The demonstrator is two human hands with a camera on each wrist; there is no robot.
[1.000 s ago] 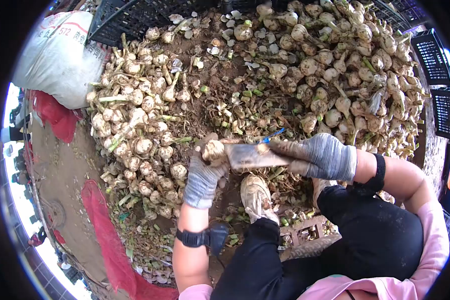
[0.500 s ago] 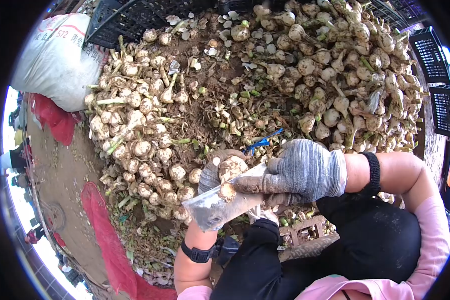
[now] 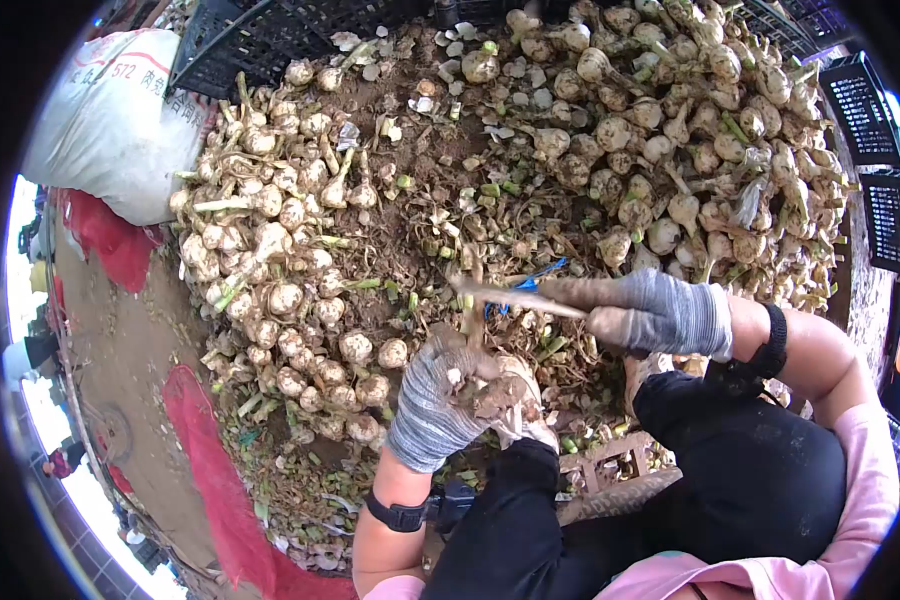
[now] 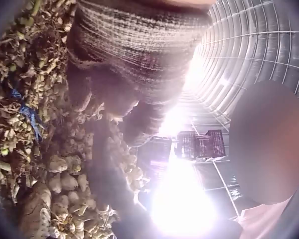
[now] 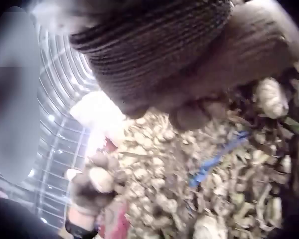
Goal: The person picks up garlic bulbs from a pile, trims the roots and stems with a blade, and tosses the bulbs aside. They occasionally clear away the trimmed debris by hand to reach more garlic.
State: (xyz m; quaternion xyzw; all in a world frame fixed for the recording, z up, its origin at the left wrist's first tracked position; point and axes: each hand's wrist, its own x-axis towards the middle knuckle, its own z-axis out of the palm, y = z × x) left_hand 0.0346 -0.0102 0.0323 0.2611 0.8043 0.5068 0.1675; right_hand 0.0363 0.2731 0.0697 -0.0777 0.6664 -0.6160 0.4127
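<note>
In the head view my gloved left hand [image 3: 435,405] grips a soil-covered garlic bulb [image 3: 500,395] low in front of the knees. A stalk [image 3: 475,300] rises above that hand and overlaps the blade in this view. Pale bulb skin also shows between the left fingers in the right wrist view. My gloved right hand [image 3: 655,310] holds a broad-bladed knife [image 3: 520,299], turned nearly edge-on and pointing left, above and right of the left hand. The left wrist view shows mostly the left glove [image 4: 129,55], dark and blurred.
Trimmed garlic [image 3: 280,240] is heaped at left, stalked garlic [image 3: 660,140] at right. Cut stalks and a blue strip [image 3: 530,282] lie between them. A white sack [image 3: 115,120], a black crate [image 3: 260,45] and red netting [image 3: 210,450] border the heaps. A shoe [image 3: 525,400] is beside the left hand.
The knife came down left across the left hand with its flat face showing, then swung back up and right, edge-on. The left hand moved lower and right; its stalked bulb now shows.
</note>
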